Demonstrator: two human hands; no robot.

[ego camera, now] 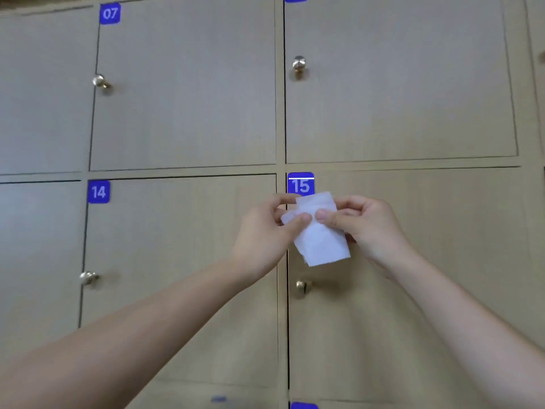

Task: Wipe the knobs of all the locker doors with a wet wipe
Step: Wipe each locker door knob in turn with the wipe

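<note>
Looks like prep stage tbh: left hand (262, 228) and right hand (365, 225) both pinch the wet wipe (320, 234) in their grip, no knob touched, so wiping seems left to do.

Just a wall of light wood-grain lockers (182, 98), blue number tags like 07 (110, 13), 14 (98, 191) and 15 (300, 184), soft even light all over.

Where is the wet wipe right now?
The wet wipe is pinched between the left hand and right hand, just below the blue 15 label and above that door's knob.
</note>
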